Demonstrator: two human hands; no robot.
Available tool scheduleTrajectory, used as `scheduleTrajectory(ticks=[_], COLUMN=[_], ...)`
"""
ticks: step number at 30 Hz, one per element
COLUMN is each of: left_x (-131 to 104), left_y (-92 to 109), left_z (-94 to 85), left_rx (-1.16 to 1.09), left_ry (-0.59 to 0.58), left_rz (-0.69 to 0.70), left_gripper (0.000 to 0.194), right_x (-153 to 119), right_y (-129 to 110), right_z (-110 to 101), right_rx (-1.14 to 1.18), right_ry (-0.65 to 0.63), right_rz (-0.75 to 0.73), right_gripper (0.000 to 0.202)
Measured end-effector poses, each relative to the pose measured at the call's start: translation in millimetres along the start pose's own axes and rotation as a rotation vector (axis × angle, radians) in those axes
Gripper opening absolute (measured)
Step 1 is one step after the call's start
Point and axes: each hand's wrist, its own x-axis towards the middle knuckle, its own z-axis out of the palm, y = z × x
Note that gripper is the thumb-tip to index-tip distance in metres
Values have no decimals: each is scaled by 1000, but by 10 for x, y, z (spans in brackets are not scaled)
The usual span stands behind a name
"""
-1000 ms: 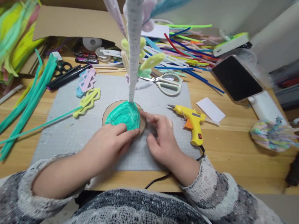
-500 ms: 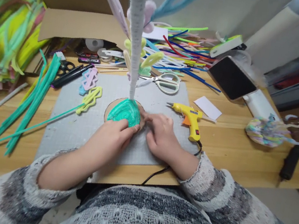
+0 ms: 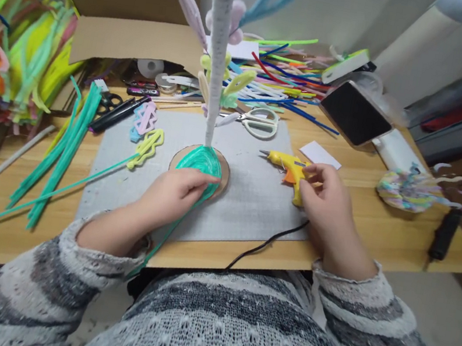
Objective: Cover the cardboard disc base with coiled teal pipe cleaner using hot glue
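Observation:
A round base (image 3: 224, 180) with a brown rim lies on the grey mat, and a coil of green pipe cleaner (image 3: 201, 158) covers much of its top. My left hand (image 3: 177, 193) rests over the near side of the coil, fingers closed on the green strand, whose loose end trails down past the table edge. From the base rises a white wrapped stem (image 3: 217, 58) with pastel loops. My right hand (image 3: 327, 207) is at the yellow glue gun (image 3: 288, 163), thumb and fingers apart around its handle end. The gun lies on the mat, nozzle pointing left.
Green pipe cleaners (image 3: 56, 158) and zigzag pieces (image 3: 146, 148) lie left. Scissors (image 3: 260, 123) sit behind the base, near a heap of coloured pipe cleaners (image 3: 274, 74). A phone (image 3: 356, 112), a white card (image 3: 320, 154) and a pastel bundle (image 3: 408, 188) are right. The black cord (image 3: 260, 246) crosses the front edge.
My right hand has left the base and moved right to the glue gun. My left hand stays on the coil, and a green strand now shows trailing below it. The view has shifted slightly.

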Motion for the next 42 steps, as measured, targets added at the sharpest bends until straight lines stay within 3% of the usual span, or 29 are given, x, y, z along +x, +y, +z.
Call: scheduleTrajectory(ticks=[3,7,11,18,24,27,29,32,35,39,42], left_x=[30,92,179,292,331,339,330,264,118,-117,-222], left_y=[-5,26,33,47,63,51,32,8,18,18,-53], left_z=[-9,14,11,-86,-130,-120,-109,-101,-126,-198,-222], left_rx=[-87,4,78,116,208,229,216,131,-2,51,56], left_ry=[58,40,4,-121,-128,-115,-104,-79,-30,86,112], left_rz=[-78,-82,-92,-102,84,137,147,107,-2,-138,-186], left_gripper=[29,21,15,10,10,8,8,13,23,25,57], right_x=[47,129,182,208,214,173,123,32,-48,-159,-299], right_y=[91,55,6,-43,35,50,-1,-143,-252,-306,-423], right_z=[72,88,46,-14,-9,-52,-130,-302,-450,-417,-191], right_rx=[-63,-235,-386,-382,-287,-71,259,851,1256,1417,1475], right_ry=[-49,-129,-227,-329,-257,-154,-124,-190,-363,-482,-522], right_rz=[133,250,255,233,230,261,289,396,599,701,775], right_gripper=[21,34,34,30,26,29,29,20,20,16,19])
